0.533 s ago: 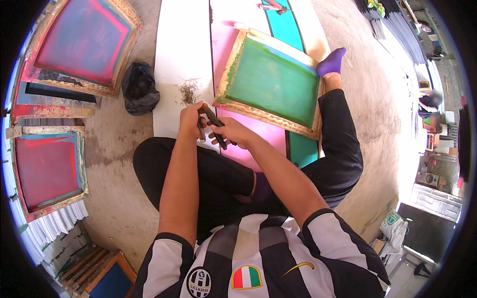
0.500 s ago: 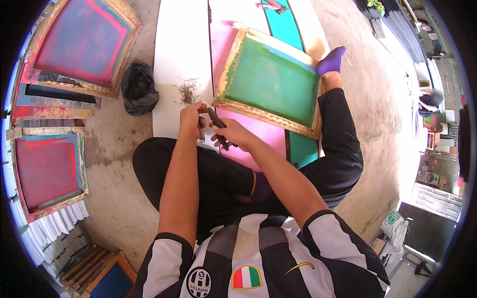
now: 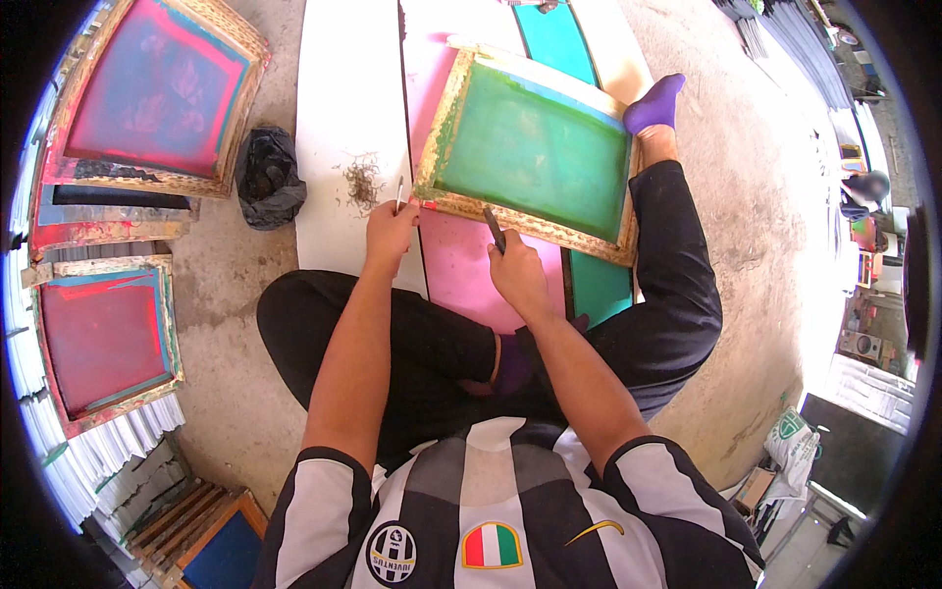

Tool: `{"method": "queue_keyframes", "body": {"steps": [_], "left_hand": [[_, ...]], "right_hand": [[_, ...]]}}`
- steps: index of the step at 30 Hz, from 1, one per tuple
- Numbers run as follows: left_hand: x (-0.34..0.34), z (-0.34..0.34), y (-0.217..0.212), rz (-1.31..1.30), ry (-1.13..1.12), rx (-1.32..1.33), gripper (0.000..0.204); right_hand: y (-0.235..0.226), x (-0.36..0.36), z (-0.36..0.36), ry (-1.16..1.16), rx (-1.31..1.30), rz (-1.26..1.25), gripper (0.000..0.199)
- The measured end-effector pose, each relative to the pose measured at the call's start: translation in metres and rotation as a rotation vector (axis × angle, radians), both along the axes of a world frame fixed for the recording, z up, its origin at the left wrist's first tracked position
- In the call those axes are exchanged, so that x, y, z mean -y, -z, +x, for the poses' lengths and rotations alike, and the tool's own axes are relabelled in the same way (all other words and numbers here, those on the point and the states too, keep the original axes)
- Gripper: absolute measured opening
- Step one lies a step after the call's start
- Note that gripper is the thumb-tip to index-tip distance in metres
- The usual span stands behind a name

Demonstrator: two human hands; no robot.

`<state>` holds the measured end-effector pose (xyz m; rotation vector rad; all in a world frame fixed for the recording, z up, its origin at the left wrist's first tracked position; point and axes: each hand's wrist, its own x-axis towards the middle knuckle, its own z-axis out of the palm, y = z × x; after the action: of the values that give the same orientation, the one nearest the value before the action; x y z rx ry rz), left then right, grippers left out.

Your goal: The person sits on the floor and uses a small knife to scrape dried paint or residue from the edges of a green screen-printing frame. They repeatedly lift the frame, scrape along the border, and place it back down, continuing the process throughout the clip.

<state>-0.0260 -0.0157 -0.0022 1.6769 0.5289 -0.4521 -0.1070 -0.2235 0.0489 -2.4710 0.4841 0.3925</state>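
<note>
A wooden screen-printing frame (image 3: 535, 157) with green mesh lies tilted on the striped board before me. My right hand (image 3: 520, 272) is closed round a dark tool, apparently pliers (image 3: 495, 229), its tip at the frame's near wooden edge. My left hand (image 3: 392, 236) is closed on a slim tool with a shiny metal shaft (image 3: 400, 188), pointing up beside the frame's near left corner. Most of that tool is hidden in the fingers. Just left of it, a pile of thin bits like pulled staples (image 3: 362, 184) lies on the white stripe.
A black plastic bag (image 3: 270, 179) sits on the floor left of the board (image 3: 339, 79). Other frames with reddish mesh, one upper (image 3: 157, 88) and one lower (image 3: 106, 339), stand at the left. My purple-socked foot (image 3: 655, 106) rests against the frame's right corner.
My hands have moved apart. The right hand has brought the dark tool over to the frame's near edge; in the left, the slim tool now points up instead of down toward me.
</note>
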Motion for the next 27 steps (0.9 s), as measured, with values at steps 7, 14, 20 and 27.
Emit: {"method": "queue_keyframes", "body": {"steps": [7,14,20,27], "left_hand": [[0.012,-0.003,0.006,0.113,0.161,0.13,0.034],[0.014,0.004,0.016,0.155,0.221,0.165,0.036],[0.018,0.005,0.002,0.162,0.244,0.151,0.042],[0.017,0.005,0.006,0.135,0.229,0.177,0.039]], "right_hand": [[-0.026,0.031,0.024,-0.387,-0.21,-0.216,0.027],[-0.035,0.052,0.079,-0.683,-0.395,-0.267,0.029],[-0.04,0.048,0.099,-0.768,-0.457,-0.454,0.027],[-0.055,0.01,0.12,-0.854,-0.582,-0.619,0.025]]}}
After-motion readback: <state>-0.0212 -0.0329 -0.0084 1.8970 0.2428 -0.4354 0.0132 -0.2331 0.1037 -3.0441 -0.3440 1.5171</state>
